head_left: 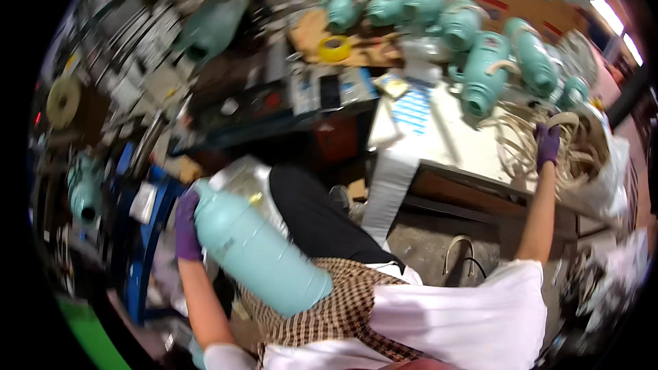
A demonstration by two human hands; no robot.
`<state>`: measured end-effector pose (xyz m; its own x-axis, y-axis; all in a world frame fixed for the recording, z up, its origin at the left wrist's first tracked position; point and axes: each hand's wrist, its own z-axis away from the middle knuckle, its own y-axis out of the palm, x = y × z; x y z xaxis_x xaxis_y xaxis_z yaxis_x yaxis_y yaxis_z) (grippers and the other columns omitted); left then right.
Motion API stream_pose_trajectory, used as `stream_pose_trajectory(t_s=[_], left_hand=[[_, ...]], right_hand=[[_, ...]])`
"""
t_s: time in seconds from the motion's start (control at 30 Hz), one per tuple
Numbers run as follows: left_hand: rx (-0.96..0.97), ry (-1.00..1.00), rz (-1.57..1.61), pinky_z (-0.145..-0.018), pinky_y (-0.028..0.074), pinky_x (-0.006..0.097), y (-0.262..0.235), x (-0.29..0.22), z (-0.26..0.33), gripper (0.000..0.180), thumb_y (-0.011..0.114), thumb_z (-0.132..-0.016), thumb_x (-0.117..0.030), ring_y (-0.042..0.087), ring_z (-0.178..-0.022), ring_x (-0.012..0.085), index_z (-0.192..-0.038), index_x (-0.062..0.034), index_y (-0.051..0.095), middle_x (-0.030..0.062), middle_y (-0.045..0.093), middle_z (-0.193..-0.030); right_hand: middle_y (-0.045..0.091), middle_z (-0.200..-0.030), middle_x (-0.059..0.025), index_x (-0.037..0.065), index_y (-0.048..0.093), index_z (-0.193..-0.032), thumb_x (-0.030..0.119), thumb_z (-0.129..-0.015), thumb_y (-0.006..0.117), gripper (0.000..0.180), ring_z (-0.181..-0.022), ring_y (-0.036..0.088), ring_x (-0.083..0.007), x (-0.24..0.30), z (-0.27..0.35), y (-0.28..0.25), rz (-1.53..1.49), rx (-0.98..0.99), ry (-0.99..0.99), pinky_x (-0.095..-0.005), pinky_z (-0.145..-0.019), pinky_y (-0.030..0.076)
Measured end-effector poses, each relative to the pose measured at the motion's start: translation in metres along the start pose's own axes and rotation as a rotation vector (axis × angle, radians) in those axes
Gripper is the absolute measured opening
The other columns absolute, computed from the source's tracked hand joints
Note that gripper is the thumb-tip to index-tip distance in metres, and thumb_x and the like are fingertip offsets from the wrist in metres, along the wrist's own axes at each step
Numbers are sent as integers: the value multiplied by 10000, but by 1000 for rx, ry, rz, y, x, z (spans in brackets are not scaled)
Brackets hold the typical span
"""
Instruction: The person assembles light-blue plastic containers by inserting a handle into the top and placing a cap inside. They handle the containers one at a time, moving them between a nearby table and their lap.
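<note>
A pale teal thermos flask body point(264, 250) lies tilted across my lap, its narrower end toward the upper left. My left hand point(186, 225), in a purple glove, is closed round that end. Stretched out to the far right, my right hand point(547, 145), also in a purple glove, is among a heap of cream straps point(576, 157). Its fingers close on a curved cream strap point(563, 120) at the top of the heap; the fingertips are partly hidden. The heap sits in a white plastic bag point(606, 195) at the table's edge.
Several teal flasks, one with a cream handle point(485, 72), stand or lie on the white table point(473, 147). Yellow tape point(334, 48) and a dark phone point(330, 92) lie on the bench at the middle. A blue frame point(142, 247) stands left, near another teal flask point(85, 190).
</note>
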<state>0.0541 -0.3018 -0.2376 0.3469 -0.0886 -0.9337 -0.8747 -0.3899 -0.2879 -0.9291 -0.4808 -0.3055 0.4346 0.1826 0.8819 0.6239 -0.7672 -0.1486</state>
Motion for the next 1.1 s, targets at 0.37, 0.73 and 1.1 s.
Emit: stream_pose_trajectory(t_s=[0.37, 0.73, 1.1], left_hand=[[148, -191, 438, -1040, 436, 332, 13, -52, 16, 613, 684, -925, -417, 556, -1234, 235, -1348, -3, 523, 152, 592, -1332], [90, 58, 489, -1046, 458, 345, -15, -92, 68, 489, 725, -877, -438, 575, -1208, 225, -1137, -67, 541, 164, 572, -1391], [33, 181, 199, -1001, 469, 341, -13, -78, 77, 477, 653, -896, -325, 581, -1112, 171, -1248, -40, 504, 100, 600, -1256]], right_hand=[[487, -807, -26, 73, 513, -1365, 288, -1050, 470, 384, -639, 443, -141, 348, 278, 251, -1073, 1305, 300, -267, -572, 398], [416, -642, 69, 27, 548, -1349, 103, -972, 535, 385, -495, 383, -39, 491, 503, 392, -1131, 1895, 870, -187, -434, 317], [667, -858, -39, 38, 576, -1278, 120, -790, 638, 498, -697, 624, -156, 505, 505, 343, -1364, 1412, -1212, -295, -655, 523]])
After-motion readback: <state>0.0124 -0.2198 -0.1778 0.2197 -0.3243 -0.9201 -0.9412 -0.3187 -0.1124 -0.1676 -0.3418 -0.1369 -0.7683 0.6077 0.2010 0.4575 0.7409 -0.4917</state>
